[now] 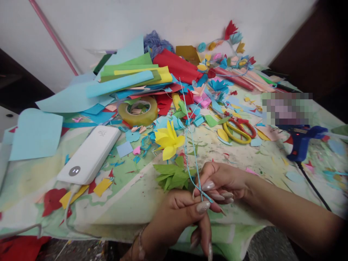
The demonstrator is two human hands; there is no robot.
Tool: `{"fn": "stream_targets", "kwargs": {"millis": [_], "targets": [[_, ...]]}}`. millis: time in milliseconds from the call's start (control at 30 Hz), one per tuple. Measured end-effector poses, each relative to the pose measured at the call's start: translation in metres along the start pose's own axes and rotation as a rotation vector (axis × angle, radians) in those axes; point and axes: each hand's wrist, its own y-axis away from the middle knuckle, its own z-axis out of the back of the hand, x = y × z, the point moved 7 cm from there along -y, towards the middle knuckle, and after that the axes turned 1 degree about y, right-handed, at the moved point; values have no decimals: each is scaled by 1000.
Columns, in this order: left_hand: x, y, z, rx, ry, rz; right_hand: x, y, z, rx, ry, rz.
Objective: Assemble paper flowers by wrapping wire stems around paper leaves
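My left hand is closed around the stem of a paper flower, whose yellow bloom and green paper leaves stick up above my fingers. My right hand pinches a thin light-blue wire against the stem. The wire runs up from my fingers and away across the table. Both hands meet at the table's near edge, thumbs pressed on the wire.
A white power bank lies to the left, a roll of tape behind it. Yellow-and-red scissors and a blue glue gun lie to the right. Stacked coloured paper sheets, paper scraps and finished flowers cover the table's back.
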Motion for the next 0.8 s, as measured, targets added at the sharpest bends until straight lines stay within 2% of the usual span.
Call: {"fn": "stream_targets", "kwargs": {"millis": [333,567,800], "targets": [[3,-3,2,-11,-29,15,-1,-6,-7,45,-65,74],[4,-1,3,49,46,-70,-1,-4,-9,116,-104,92],[1,1,-1,71,81,-43,-1,-2,-11,170,-158,114]]}}
